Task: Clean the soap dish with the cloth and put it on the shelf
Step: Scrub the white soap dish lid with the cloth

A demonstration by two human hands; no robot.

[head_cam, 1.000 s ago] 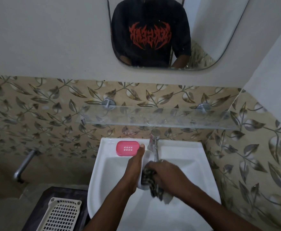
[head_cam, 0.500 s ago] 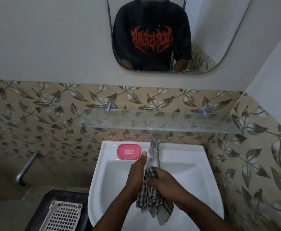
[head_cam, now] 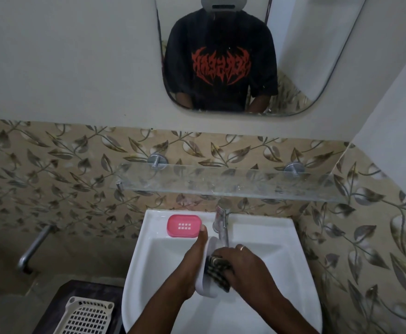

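both hands meet over the sink (head_cam: 271, 237). the left hand (head_cam: 192, 268) grips the white soap dish (head_cam: 203, 286) from its left side, thumb stretched up toward the tap (head_cam: 222, 225), so the dish stands on edge above the basin. the fingers behind the dish are hidden from me. the right hand (head_cam: 244, 263) is closed tight round the bunched checked cloth (head_cam: 217, 268) and presses it into the hollow of the dish; i see a ring (head_cam: 241, 247) on one finger. a pink tray (head_cam: 184, 225) with small holes lies flat on the sink rim, just left of the tap and just beyond the left thumb tip. the glass shelf (head_cam: 221, 182) runs along the tiled wall above the sink on two metal pegs. higher up, the mirror (head_cam: 305, 56) shows a black shirt with a red print. at lower left a white slotted basket (head_cam: 86, 317) sits on a dark counter (head_cam: 60, 300).
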